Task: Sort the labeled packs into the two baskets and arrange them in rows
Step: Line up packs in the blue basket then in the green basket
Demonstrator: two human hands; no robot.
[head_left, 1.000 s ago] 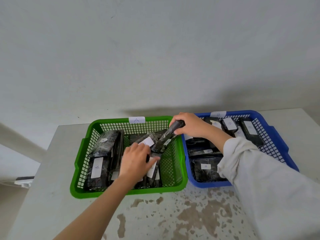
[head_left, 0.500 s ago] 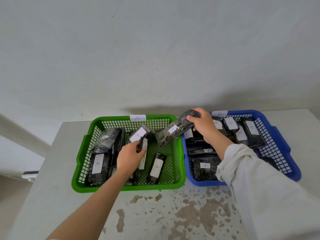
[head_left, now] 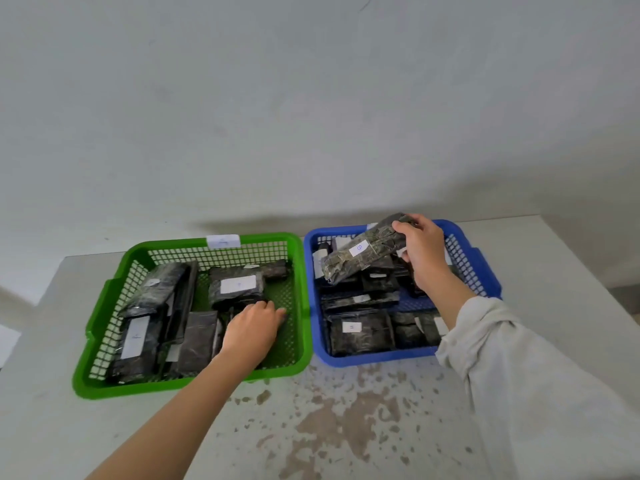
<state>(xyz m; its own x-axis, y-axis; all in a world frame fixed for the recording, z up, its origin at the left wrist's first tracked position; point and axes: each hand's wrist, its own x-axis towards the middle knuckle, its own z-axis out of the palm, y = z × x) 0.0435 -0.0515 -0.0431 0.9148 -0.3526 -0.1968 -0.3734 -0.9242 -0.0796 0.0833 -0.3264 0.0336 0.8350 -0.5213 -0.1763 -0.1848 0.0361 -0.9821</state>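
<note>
1. While your right hand [head_left: 420, 251] grips one end of a labeled pack [head_left: 363, 252], that pack hangs tilted above the blue basket's [head_left: 485, 271] far half, over packs already inside.
2. Your left hand [head_left: 252, 329] lies palm-down inside the green basket [head_left: 298, 258], left of the blue basket, fingers loosely spread on dark packs [head_left: 237, 285], clamping nothing visible.
3. Both baskets sit touching on the stained worktop [head_left: 346, 427].
</note>
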